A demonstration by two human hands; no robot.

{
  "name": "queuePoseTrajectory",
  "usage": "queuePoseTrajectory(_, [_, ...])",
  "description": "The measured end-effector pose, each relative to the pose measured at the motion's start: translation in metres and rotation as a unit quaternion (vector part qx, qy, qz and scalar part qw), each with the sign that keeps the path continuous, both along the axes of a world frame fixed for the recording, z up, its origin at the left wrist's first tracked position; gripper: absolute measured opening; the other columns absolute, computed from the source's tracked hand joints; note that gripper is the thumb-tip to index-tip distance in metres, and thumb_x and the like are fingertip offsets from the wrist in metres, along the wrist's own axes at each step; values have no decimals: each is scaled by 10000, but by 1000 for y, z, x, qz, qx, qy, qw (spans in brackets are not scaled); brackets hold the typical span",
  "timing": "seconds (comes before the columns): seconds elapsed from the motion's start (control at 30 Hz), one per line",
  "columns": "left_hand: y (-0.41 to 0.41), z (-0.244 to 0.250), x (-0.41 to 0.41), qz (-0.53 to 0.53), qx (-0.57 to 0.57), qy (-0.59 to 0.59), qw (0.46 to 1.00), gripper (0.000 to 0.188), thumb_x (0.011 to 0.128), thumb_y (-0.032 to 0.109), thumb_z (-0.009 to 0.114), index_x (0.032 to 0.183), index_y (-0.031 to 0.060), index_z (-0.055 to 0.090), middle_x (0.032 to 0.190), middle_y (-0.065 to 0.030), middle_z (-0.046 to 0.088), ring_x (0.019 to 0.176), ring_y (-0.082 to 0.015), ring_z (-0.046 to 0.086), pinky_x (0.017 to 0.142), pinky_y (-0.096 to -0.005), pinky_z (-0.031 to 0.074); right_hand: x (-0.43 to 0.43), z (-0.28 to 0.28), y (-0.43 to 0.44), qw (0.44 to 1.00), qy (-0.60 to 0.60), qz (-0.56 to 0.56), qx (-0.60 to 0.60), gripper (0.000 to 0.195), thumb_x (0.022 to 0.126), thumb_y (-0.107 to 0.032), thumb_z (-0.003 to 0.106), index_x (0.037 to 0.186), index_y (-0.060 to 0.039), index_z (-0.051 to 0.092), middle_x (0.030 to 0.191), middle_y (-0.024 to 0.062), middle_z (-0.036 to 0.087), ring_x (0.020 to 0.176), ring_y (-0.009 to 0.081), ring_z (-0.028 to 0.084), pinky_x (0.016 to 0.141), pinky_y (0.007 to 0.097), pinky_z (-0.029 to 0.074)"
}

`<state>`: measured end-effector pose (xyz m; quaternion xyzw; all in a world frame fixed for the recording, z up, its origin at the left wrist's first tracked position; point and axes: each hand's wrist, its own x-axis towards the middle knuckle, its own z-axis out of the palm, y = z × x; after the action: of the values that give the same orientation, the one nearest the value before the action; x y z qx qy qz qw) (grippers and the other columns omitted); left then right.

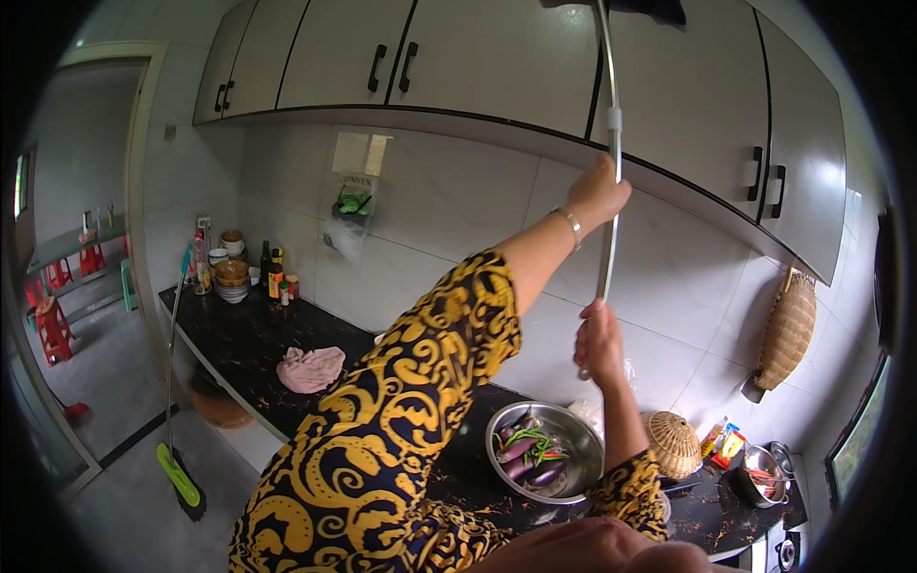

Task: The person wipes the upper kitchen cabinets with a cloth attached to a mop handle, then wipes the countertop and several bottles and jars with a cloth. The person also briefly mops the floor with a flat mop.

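Observation:
My left hand, with a bracelet at the wrist, is closed around a telescopic metal pole just below its joint collar. Lower down, my right hand grips the same pole near its bottom end. The pole stands almost upright before the white tiled wall and the grey upper cabinets. At its top, partly cut off by the picture's edge, is a dark cloth-like head in front of a cabinet door. Below my hands, a steel basin holds purple eggplants and green and red chili peppers.
On the black countertop are a pink cloth, stacked bowls, bottles, a woven dome cover and a steel pot. A wicker basket hangs at right. A green-headed broom leans by the doorway.

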<state>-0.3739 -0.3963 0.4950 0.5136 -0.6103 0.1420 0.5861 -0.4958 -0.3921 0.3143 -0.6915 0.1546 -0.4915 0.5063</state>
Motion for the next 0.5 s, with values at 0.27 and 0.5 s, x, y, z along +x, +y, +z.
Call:
queuePoseTrajectory(0.27, [54,-291,24,-43,133,-59,988,385,858,234,527,1010,-72,350,561,-187,556,493,-366,574,452,-460,463,17,-307,53,995,64,-68,21,342,945,-368,369,762,-84,424,520,7,393,447,138,422,418,284,335])
queuePoseTrajectory(0.5, [45,-194,58,-14,128,-84,988,384,875,277,492,986,-68,366,587,-184,565,502,-344,576,453,-434,464,52,-202,51,993,88,-62,-53,394,975,-390,300,751,-94,430,484,16,427,382,126,410,360,238,334])
